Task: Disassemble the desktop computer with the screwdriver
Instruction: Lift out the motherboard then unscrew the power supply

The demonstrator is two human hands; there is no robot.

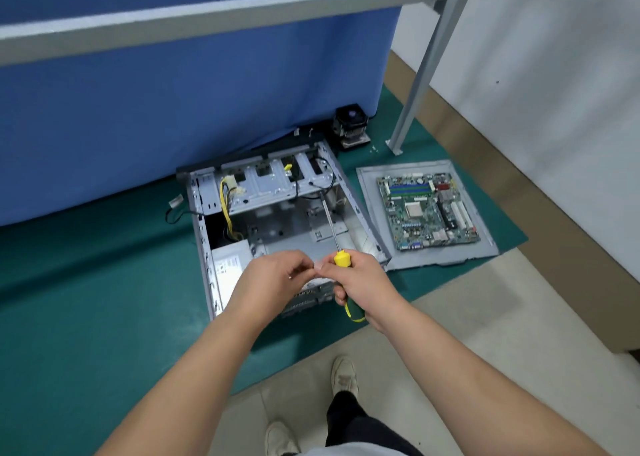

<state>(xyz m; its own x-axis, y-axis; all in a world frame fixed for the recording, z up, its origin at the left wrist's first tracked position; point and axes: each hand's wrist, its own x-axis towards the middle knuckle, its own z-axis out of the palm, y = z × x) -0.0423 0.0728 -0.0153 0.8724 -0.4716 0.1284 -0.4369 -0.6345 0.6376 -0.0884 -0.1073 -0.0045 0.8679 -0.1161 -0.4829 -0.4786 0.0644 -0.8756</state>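
Right hand (pixel 360 282) wraps the screwdriver (pixel 341 259) handle, its shaft running up and away into the open computer case (pixel 277 220) on the green mat's (pixel 86 299) far edge, while the left hand (pixel 277 279), fingertips apparently pinched together, hovers just beside.

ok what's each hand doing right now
Left hand: fingers curled, pinching something too small to identify.
Right hand: grips the yellow-and-green-handled screwdriver.

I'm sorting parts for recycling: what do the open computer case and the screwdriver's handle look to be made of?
The open grey computer case looks like bare sheet metal: dull silvery panels, punched holes, folded edges. The yellow-and-green screwdriver handle, gripped by the right hand, looks like moulded plastic, perhaps rubber-coated on the green part; its shaft is shiny metal.
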